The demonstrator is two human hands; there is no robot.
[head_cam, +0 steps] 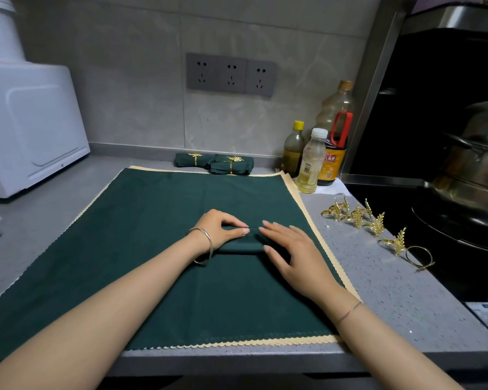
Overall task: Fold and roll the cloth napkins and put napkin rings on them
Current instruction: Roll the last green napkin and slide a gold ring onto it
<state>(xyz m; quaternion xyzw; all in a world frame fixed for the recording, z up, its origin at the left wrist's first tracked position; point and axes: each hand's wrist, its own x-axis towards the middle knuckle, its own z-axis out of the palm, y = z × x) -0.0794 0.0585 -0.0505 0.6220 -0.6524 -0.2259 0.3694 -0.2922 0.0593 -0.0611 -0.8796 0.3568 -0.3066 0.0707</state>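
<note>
A dark green rolled napkin (pixel 238 247) lies in the middle of a stack of flat green and cream napkins (pixel 124 235) on the counter. My left hand (pixel 220 229) pinches its left end with curled fingers. Resting flat over the roll's right end is my right hand (pixel 290 254), fingers spread. Three rolled green napkins with gold rings (pixel 214 163) lie at the back by the wall. Several gold leaf-shaped napkin rings (pixel 358 216) sit on the grey counter to the right, with a plain gold ring (pixel 419 256) nearest.
A white appliance (pixel 31 130) stands at the back left. Oil and sauce bottles (pixel 312 161) stand at the back right. A black stove (pixel 406 209) with steel pots (pixel 473 170) lies to the right. The counter's front edge (pixel 265 358) runs below the napkins.
</note>
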